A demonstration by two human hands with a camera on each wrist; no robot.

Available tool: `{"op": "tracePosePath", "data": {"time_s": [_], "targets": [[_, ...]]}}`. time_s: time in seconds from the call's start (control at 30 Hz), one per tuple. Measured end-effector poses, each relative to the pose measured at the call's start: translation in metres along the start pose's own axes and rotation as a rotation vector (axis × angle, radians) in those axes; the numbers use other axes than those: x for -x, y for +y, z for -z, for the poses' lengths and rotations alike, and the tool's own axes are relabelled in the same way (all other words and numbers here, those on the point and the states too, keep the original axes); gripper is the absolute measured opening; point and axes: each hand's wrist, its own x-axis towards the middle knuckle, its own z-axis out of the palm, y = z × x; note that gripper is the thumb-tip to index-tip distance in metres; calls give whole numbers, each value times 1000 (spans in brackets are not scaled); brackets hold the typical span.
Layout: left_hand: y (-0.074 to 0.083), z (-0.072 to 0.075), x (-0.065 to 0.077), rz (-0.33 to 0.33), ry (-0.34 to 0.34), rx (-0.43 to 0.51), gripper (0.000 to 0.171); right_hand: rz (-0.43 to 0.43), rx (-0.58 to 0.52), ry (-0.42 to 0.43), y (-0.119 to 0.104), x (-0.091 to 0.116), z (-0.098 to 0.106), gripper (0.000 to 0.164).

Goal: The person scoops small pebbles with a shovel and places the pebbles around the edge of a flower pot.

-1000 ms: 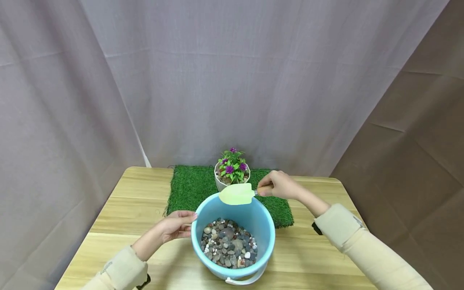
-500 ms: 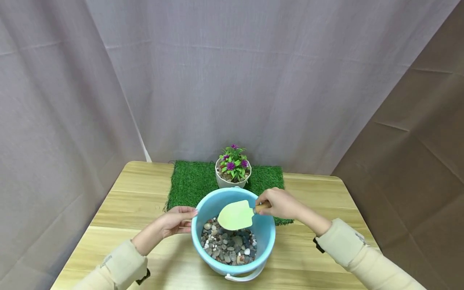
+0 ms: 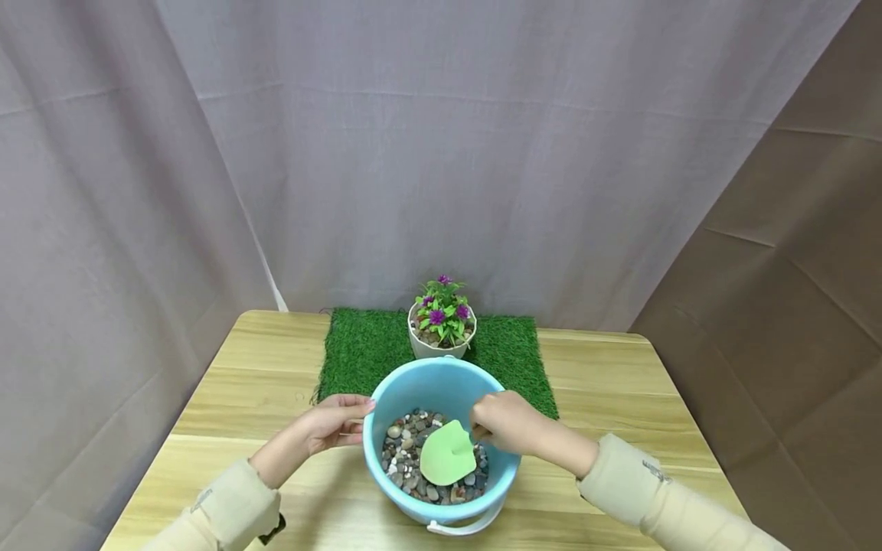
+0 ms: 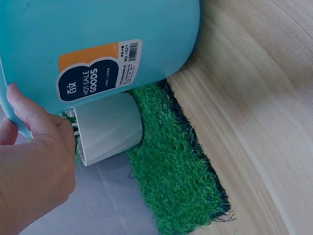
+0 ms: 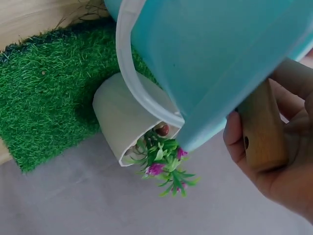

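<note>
A light blue bucket (image 3: 441, 375) with pebbles (image 3: 409, 467) on its bottom stands at the front of the table. My left hand (image 3: 336, 422) grips its rim at the left, thumb on the edge; the left wrist view shows this hand (image 4: 36, 161) beside the labelled bucket wall (image 4: 98, 29). Inside the bucket, my right hand (image 3: 506, 421) holds a garden trowel, its pale green blade (image 3: 446, 455) low over the pebbles and tilted down. Its wooden handle (image 5: 264, 129) lies within the curled fingers of that hand (image 5: 298, 147) in the right wrist view.
Behind the bucket, a white pot (image 3: 430, 350) with a purple-flowered plant (image 3: 444, 310) stands on a green artificial grass mat (image 3: 361, 348). The bucket's white handle (image 3: 468, 528) hangs at the front. Wooden table (image 3: 262, 367) extends to both sides, with a grey curtain (image 3: 441, 168) behind.
My right hand has lowered the trowel from above the bucket's far rim down into it, the blade now over the pebbles. My left hand has stayed on the rim.
</note>
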Motion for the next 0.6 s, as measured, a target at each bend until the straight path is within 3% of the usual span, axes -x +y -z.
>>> {"op": "tracePosePath", "data": {"time_s": [0.2,0.37,0.47,0.6], "targets": [[-1,0,0,-8,-10,-6,37,23,224,47,-11,3,-9,33],[-1,-2,1,-7,-11,0,37,30,334,65,-17,1,-24,23],[-2,-2,1,-5,-6,11,32,39,316,68,-14,-2,-36,22],[-2,0,0,-2,8,27,25,68,197,111,-2,-10,-45,27]]}}
